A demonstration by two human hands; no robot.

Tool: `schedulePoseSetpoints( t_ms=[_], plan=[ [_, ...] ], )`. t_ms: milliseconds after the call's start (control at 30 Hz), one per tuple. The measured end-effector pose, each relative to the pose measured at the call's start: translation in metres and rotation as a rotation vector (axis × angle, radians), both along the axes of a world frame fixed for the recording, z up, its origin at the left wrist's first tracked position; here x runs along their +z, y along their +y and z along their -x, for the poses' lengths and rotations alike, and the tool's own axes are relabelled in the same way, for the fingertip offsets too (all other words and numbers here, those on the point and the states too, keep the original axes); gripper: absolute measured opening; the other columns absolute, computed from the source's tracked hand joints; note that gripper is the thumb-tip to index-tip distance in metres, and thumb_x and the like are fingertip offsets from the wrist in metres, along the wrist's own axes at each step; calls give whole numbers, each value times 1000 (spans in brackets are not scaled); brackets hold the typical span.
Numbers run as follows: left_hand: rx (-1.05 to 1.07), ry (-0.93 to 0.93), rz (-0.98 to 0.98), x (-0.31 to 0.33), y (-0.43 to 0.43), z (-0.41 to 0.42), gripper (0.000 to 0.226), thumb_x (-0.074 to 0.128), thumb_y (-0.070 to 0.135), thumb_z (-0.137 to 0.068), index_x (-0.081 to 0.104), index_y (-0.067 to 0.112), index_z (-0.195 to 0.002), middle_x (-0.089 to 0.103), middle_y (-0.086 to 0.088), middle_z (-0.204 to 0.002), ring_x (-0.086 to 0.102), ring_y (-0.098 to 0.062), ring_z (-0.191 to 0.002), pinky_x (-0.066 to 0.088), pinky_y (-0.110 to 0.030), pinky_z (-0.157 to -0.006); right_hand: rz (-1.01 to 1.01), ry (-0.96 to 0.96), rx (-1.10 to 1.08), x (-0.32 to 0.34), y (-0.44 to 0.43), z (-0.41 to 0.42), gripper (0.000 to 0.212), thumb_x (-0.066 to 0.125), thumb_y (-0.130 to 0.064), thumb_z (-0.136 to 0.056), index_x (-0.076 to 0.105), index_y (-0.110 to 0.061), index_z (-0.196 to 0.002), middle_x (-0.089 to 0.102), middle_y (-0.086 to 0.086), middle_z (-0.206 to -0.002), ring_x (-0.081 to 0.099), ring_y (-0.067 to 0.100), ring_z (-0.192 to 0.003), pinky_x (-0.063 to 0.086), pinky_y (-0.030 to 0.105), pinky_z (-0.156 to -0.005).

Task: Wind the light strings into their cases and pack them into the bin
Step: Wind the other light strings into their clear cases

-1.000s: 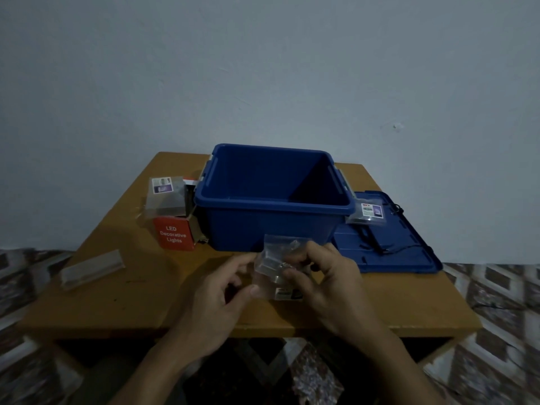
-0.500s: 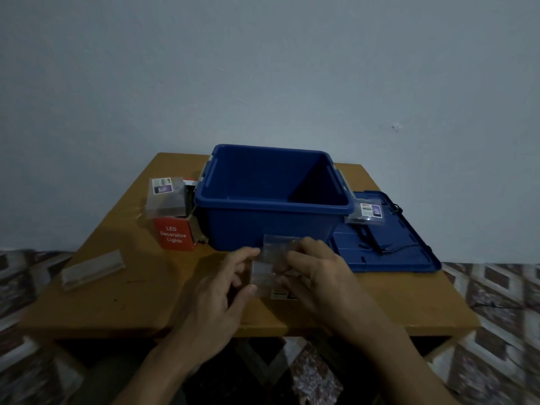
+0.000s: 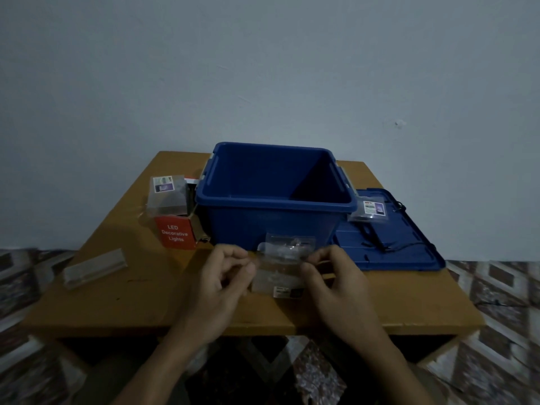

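Two bare hands, left hand (image 3: 217, 283) at 7 o'clock, right hand (image 3: 340, 287) at 5 o'clock, bare forearms (image 3: 175, 361) behind them, all dim in low light

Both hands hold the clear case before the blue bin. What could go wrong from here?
The left hand and right hand pinch the clear case only at its side edges, so it may slip onto the table. The black light string lies loose on the bin lid and may tangle or be forgotten.
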State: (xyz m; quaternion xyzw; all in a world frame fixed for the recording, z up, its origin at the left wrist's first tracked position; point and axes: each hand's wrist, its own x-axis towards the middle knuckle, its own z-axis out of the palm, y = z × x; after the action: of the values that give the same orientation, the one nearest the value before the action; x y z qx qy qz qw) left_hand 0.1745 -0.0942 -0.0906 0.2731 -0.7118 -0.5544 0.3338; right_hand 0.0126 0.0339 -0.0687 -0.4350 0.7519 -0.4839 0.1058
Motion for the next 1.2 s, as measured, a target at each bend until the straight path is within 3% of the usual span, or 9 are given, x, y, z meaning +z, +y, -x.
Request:
schedulePoseSetpoints(
  t_ms=[167,367,500,667,767,900,1067,1200],
  plan=[
    [48,-22,-86,0,-3,8,11,65,26,-92,67,19,-99,75,8,-91,62,-7,-62,51,-20,-63,-134,-286,-69,3,-3,0,14,65,-34,-94,65,-21,-88,70,-2,-80,67,12,-74,56,32,-66],
    [17,7,-87,-2,0,4,31,64,40,-82,71,26,-109,74,13,-103,70,-9,-81,55,-22,-68,35,-458,49,7,0,2,9,64,-12,-96,67,-15,-88,65,-1,-76,57,11,-60,44,19,-51],
    [-10,22,-77,-1,2,3,29,62,33,-88,68,26,-116,74,11,-105,70,-12,-91,56,-24,-70,90,-487,93,7,0,-1,17,59,-3,-96,69,-12,-87,65,4,-70,57,18,-56,46,25,-50],
    [-39,39,-83,4,1,-2,26,58,21,-99,67,29,-122,74,8,-109,65,-9,-72,48,-13,-65,108,-687,111,6,0,-3,35,48,2,-96,77,-15,-86,64,18,-67,59,30,-62,49,40,-61],
    [-58,47,-101,4,0,-5,36,57,28,-86,69,30,-120,74,10,-111,65,-12,-73,49,-15,-67,107,-655,150,5,3,-2,25,55,-2,-97,76,-15,-95,67,16,-68,63,29,-64,51,36,-61],
    [-95,36,-65,0,2,-6,27,67,26,-92,71,30,-118,74,12,-112,70,-14,-94,56,-26,-71,104,-573,176,4,4,-3,12,65,-8,-94,73,-13,-100,70,9,-70,63,23,-60,51,25,-55],
    [-8,63,-47,2,3,-2,29,64,32,-85,74,28,-112,75,10,-84,66,-8,-67,51,-19,-65,142,-527,179,4,3,-4,7,66,-13,-92,70,-10,-96,67,7,-66,61,22,-55,51,27,-53],
    [-13,58,-47,-2,2,-4,22,72,37,-89,76,36,-111,72,0,-74,66,-13,-67,51,-19,-66,112,-489,186,5,4,-4,5,67,-10,-90,70,-9,-95,71,10,-76,63,21,-58,54,30,-56]
  ],
)
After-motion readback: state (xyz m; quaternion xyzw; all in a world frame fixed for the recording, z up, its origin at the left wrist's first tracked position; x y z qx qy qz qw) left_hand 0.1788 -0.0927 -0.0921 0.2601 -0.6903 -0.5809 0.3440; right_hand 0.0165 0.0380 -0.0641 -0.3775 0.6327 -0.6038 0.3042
